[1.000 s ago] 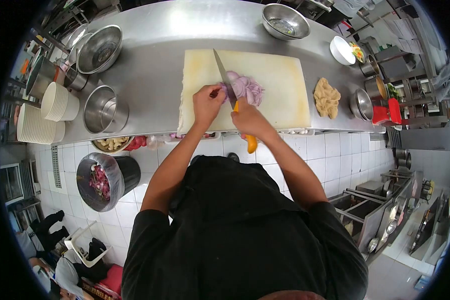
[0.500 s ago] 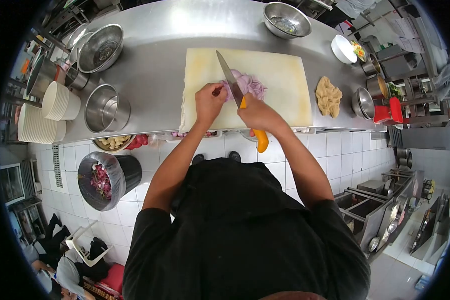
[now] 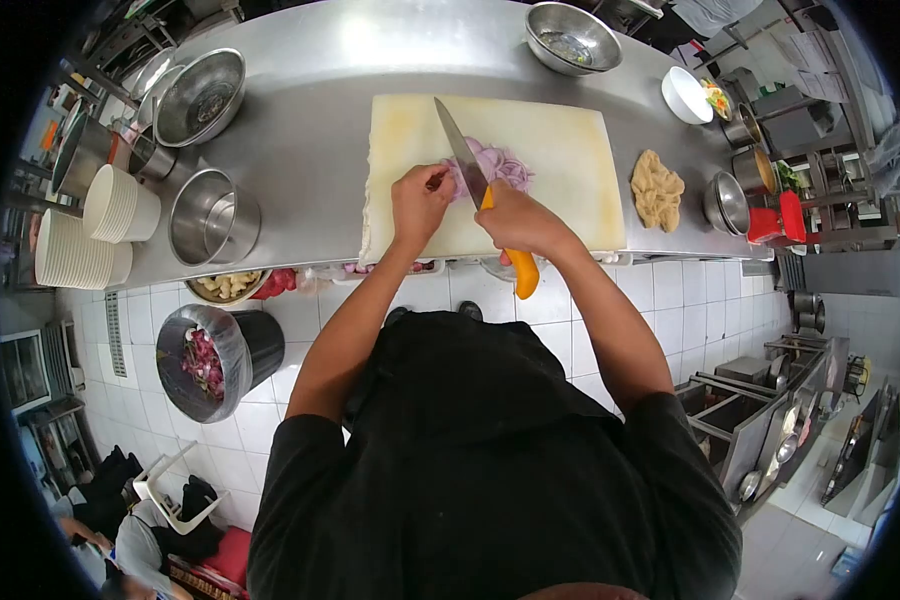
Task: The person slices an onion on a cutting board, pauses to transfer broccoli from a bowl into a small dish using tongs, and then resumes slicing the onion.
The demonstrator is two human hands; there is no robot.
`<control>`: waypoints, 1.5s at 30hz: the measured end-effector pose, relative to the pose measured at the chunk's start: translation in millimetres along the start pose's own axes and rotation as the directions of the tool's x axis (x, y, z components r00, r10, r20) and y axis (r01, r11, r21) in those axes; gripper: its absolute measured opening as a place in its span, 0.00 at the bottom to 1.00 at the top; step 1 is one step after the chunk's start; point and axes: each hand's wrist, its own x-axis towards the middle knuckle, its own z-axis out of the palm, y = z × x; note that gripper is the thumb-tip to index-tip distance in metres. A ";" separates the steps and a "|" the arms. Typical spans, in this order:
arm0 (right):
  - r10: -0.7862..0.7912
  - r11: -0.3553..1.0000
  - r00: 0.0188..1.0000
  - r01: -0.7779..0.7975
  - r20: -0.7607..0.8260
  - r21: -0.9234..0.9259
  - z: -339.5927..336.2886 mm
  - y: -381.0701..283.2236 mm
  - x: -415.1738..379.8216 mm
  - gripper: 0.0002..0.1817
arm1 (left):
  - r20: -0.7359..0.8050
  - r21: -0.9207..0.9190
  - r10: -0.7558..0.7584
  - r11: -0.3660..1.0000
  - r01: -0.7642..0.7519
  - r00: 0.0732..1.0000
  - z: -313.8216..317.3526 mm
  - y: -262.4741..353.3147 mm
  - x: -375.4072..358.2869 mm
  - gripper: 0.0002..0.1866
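Observation:
A pale cutting board (image 3: 560,200) lies on the steel counter (image 3: 300,150). On it sits a heap of sliced red onion (image 3: 505,168). My left hand (image 3: 420,205) presses down on an onion piece, mostly hidden under the fingers, at the heap's left edge. My right hand (image 3: 515,220) grips a knife (image 3: 460,150) with an orange handle; its blade points away from me and runs between my left fingers and the slices.
Steel bowls (image 3: 202,95) and pots (image 3: 213,218) stand left with stacks of white bowls (image 3: 120,205). A pile of pale food (image 3: 656,192), a white bowl (image 3: 686,97) and small pots are on the right. A lined bin (image 3: 210,360) with onion scraps stands below left. Another person (image 3: 140,545) crouches on the floor.
The knife has kept working at the onion, its blade shifting slightly right and its handle swinging lower. My left hand stays on the onion. The person on the floor has moved.

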 end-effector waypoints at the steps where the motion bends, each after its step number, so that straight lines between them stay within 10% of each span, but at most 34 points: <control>1: 0.014 1.000 1.000 -0.014 0.015 -0.001 -0.7 -1.2 -1.5 0.17 | -0.005 0.002 0.015 1.000 -0.015 1.000 0.7 -1.7 0.4 0.09; 16: -0.169 0.985 0.966 0.172 -0.197 -0.003 49.7 36.6 56.7 0.15 | -0.006 -0.033 -0.026 0.999 0.026 1.000 1.3 -1.1 -0.3 0.11; 45: -0.076 0.997 0.994 0.076 -0.076 -0.005 7.2 6.6 30.0 0.20 | 0.018 -0.033 -0.062 0.998 0.062 0.998 -2.8 6.6 0.3 0.10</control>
